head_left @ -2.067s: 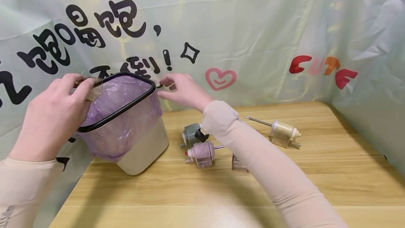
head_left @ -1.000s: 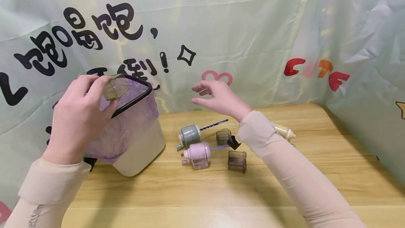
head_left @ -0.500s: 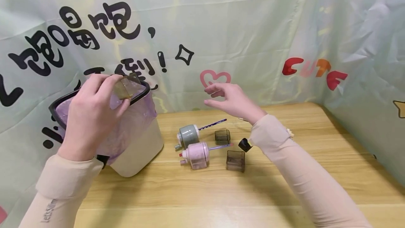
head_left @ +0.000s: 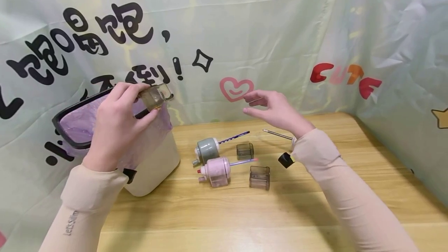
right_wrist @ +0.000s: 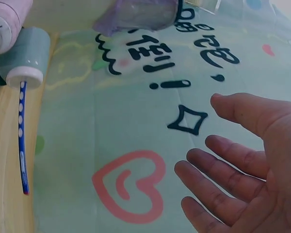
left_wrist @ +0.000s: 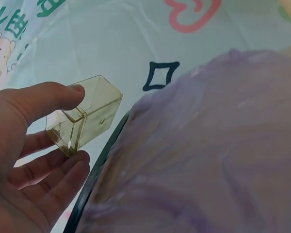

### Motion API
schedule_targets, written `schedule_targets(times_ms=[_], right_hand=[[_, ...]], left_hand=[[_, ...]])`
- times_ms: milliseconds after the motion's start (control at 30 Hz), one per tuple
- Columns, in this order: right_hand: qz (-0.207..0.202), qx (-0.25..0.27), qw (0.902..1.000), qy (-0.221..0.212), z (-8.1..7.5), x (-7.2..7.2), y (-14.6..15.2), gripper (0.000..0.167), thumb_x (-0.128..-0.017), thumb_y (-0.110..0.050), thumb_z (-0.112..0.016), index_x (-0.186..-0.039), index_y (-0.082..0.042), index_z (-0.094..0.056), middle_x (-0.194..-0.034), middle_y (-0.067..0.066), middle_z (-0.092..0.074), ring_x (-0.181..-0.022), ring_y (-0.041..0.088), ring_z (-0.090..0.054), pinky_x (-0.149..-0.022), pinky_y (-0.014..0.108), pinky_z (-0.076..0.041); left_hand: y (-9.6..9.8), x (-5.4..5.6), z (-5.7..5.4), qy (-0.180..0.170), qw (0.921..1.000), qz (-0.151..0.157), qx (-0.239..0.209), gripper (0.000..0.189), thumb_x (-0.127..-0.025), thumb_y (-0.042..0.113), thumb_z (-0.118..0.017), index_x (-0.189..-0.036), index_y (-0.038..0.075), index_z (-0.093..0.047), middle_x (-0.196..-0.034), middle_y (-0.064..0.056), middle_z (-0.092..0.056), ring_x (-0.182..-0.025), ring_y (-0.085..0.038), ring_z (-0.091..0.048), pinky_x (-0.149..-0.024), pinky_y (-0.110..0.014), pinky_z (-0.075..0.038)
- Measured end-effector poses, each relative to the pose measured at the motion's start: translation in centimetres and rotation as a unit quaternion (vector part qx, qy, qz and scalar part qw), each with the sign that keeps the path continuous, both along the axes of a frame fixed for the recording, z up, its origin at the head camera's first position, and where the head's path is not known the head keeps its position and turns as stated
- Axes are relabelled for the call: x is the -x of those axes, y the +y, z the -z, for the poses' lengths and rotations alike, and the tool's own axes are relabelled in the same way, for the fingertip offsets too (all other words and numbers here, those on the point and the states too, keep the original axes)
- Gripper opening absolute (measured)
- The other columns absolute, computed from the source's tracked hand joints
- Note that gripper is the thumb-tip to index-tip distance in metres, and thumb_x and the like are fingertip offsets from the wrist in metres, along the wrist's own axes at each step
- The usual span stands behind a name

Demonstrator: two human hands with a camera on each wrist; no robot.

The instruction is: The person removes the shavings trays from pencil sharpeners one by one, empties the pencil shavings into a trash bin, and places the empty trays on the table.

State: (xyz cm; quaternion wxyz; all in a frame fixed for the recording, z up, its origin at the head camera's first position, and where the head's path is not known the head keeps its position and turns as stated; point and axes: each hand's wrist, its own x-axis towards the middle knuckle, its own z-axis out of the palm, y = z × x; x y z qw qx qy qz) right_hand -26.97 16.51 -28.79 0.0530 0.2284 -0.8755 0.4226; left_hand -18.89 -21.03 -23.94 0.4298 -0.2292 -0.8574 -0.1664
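Observation:
My left hand point(head_left: 117, 127) pinches a see-through brownish shavings box point(head_left: 154, 96) between thumb and fingers, over the right side of a pale trash bin point(head_left: 162, 162). In the left wrist view the shavings box point(left_wrist: 99, 109) looks yellowish and empty, beside the black rim point(left_wrist: 102, 162). A purple bag point(head_left: 80, 125) lines the bin. My right hand point(head_left: 276, 110) is raised over the back of the table, holding nothing, its fingers loosely spread in the right wrist view. Below it lie a grey pencil sharpener point(head_left: 208, 149) and a pink pencil sharpener point(head_left: 217, 170), each with a pencil in it.
Two smoky shavings boxes point(head_left: 245, 151) lie on the wooden table point(head_left: 217, 213) right of the sharpeners. A third pencil point(head_left: 278, 133) points out from behind the right sleeve, which hides the yellow sharpener. Printed cloth point(head_left: 273, 42) hangs behind and at the sides.
My left hand has moved right, bringing the shavings box from inside the bin's mouth to above its right side. My right hand has drawn away from the bin rim to the right.

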Motion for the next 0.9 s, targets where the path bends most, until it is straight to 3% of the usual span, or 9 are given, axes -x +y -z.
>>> schedule_targets(times_ms=[433, 633, 900], right_hand=[[0.014, -0.025, 0.9993, -0.022, 0.6, -1.3, 3.3, 0.053, -0.102, -0.037, -0.075, -0.147, -0.012, -0.062, -0.150, 0.011, -0.065, -0.138, 0.031, -0.064, -0.118, 0.056, -0.048], [0.027, -0.040, 0.9987, -0.015, 1.7, -2.1, 4.7, 0.052, -0.103, -0.036, -0.073, -0.148, -0.011, -0.062, -0.151, 0.013, -0.065, -0.138, 0.033, -0.064, -0.116, 0.059, -0.048], [0.050, -0.071, 0.9961, -0.015, 2.8, -3.5, 7.0, 0.057, -0.102, -0.044, -0.073, -0.149, -0.014, -0.061, -0.148, 0.011, -0.067, -0.138, 0.033, -0.063, -0.113, 0.061, -0.047]], left_hand=[[1.5, 1.6, 1.7, -0.041, 0.9985, 0.034, -0.004, 0.047, -0.082, 0.007, -0.091, -0.124, 0.003, -0.071, -0.110, -0.015, -0.072, -0.100, -0.031, -0.068, -0.089, -0.048, -0.055], [3.0, 2.3, 2.5, -0.056, 0.9969, 0.056, 0.008, 0.047, -0.083, 0.013, -0.092, -0.123, 0.001, -0.072, -0.108, -0.015, -0.073, -0.090, -0.030, -0.067, -0.082, -0.047, -0.057], [5.8, 3.1, 3.2, -0.104, 0.9891, 0.104, 0.009, 0.049, -0.083, 0.020, -0.093, -0.123, 0.002, -0.073, -0.110, -0.011, -0.077, -0.099, -0.027, -0.073, -0.088, -0.041, -0.064]])
